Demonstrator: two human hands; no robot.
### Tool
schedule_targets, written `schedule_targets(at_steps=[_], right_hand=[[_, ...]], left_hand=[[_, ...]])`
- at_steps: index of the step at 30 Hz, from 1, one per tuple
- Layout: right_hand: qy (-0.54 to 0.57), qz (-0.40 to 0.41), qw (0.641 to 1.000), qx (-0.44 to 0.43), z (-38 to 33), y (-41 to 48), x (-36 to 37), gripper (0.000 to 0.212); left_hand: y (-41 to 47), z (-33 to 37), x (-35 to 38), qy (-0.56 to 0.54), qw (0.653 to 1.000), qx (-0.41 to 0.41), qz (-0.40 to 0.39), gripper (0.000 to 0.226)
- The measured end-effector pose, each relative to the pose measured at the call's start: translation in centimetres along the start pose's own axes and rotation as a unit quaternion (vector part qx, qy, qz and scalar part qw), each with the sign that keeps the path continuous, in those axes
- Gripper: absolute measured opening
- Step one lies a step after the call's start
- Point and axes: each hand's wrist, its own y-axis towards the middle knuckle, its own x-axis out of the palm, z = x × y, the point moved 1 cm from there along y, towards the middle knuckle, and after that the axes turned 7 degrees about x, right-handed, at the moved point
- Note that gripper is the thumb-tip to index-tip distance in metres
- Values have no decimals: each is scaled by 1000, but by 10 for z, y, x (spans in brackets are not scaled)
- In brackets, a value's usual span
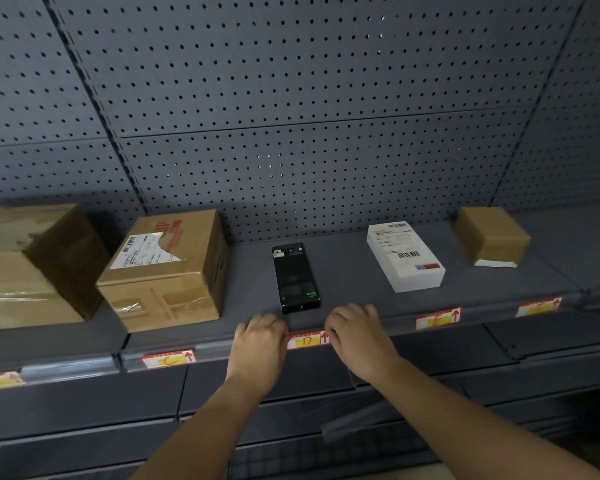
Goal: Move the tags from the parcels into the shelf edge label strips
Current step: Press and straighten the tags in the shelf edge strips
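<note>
Fingers (279, 332) of left hand (260, 337) and right hand (357, 334) curled, apparently pinching either end of tag (309, 341) in label strip (219, 347)

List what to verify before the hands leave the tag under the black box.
1. Tag in the label strip below the black box: ok.
2. Tag ends fully seated: cannot tell, the hands cover them.
3. Left hand and right hand at opposite ends of the tag: ok.
4. Tag level along the strip: ok.
5. Left neighbour tag and right neighbour tag in their strips: ok.
</note>
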Motion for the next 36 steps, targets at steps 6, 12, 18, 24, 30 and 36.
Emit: schedule_targets(at_steps=[6,12,18,24,30,36], right_hand=[[-8,9,1000,-10,0,1,3,7],[1,0,1000,-27,5,1,3,15],[23,2,999,-24,5,1,1,12],[60,-2,998,-11,5,-3,-14,19],[72,25,996,51,32,-17,-56,30],[42,18,991,123,100,-43,-98,36]], left_hand=[[-3,-3,1,-28,999,8,15,10],[-1,0,2,-35,999,10,15,14],[-1,-1,2,-47,999,12,10,16],[1,7,-11,-52,998,9,19,8],[36,54,-31,-61,996,61,30,26],[71,116,-30,-53,994,97,6,30]])
